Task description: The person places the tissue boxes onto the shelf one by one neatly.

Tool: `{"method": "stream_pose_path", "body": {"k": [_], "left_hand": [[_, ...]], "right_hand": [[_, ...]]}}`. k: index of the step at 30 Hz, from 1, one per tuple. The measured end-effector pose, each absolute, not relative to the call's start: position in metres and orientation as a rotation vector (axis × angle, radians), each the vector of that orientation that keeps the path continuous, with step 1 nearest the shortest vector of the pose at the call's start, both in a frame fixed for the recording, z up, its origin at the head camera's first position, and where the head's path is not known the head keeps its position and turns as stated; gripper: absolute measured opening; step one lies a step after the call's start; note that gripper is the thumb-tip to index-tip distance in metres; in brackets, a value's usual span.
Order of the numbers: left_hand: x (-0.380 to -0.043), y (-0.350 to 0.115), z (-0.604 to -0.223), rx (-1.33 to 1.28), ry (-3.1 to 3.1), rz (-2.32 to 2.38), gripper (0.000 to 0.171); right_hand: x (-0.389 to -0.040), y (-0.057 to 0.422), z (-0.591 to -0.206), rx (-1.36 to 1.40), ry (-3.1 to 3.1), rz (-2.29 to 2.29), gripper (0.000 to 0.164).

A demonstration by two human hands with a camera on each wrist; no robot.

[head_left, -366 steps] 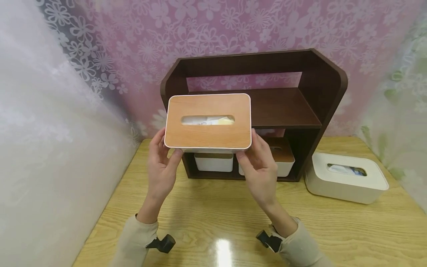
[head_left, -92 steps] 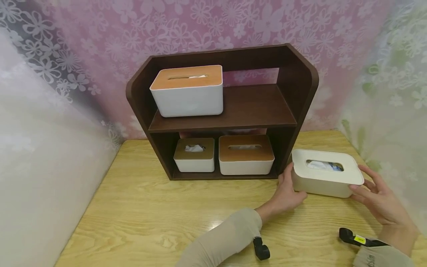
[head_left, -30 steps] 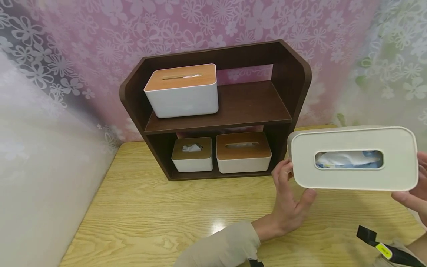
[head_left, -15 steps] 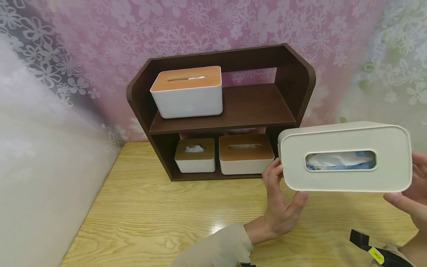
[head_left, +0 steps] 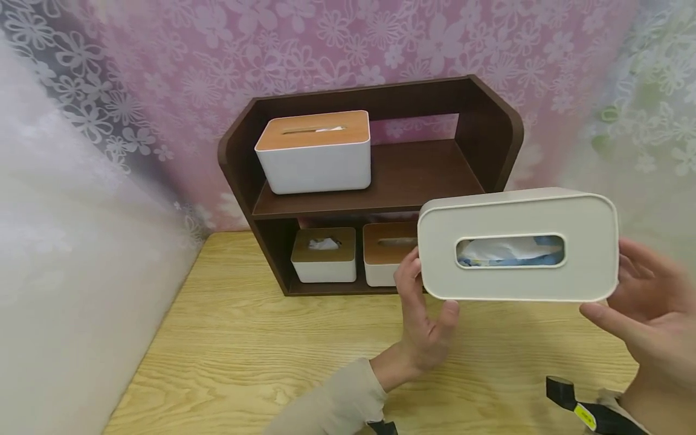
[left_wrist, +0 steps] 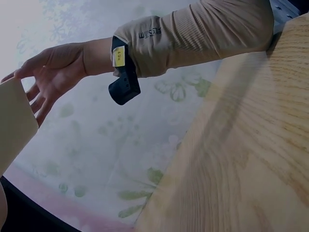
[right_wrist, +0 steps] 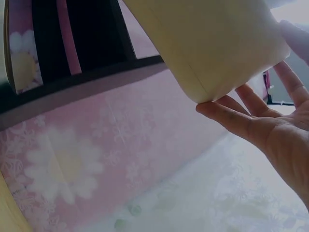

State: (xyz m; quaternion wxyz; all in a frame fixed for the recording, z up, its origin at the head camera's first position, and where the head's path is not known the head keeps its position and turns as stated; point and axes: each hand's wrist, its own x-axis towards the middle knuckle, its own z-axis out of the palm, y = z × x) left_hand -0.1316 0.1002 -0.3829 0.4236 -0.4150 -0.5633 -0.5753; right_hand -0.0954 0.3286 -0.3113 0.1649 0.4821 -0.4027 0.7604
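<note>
A cream tissue box hangs in the air at the right in the head view, its slotted top tilted toward me. White and blue tissue packaging shows through the slot. My left hand grips its left end, thumb at the lower front edge. At the opposite end my right hand holds it between thumb and fingers. The right wrist view has the box from below, with the right hand's fingers against its corner. In the left wrist view only a corner of the box shows.
Behind stands a dark brown two-tier shelf. A white tissue box with a wooden lid sits upper left. Below are a smaller box and another wood-lidded box, partly hidden by the cream box. Everything stands on a wooden table.
Both hands have lifted the cream tissue box off the table at the right, tipped its top toward me and carried it left. Earlier, the white wood-lidded box went from the hands onto the upper shelf.
</note>
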Motion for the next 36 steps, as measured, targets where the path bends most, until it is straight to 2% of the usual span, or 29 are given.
{"method": "stream_pose_path", "body": {"k": [7,17,36], "left_hand": [[-0.141,0.082,-0.376,-1.045,-1.338,-1.478,0.058],[-0.153,0.058,-0.367,-1.067,-1.242,-1.588,0.058],[-0.162,0.034,-0.357,-0.934,-1.445,-1.603,0.057]], "right_hand": [[-0.101,0.299,-0.305,1.460,-1.134,2.148,0.073],[-0.114,0.270,-0.311,1.401,-1.121,2.134,0.072],[-0.138,0.266,-0.324,1.314,-1.152,2.184,0.072]]}}
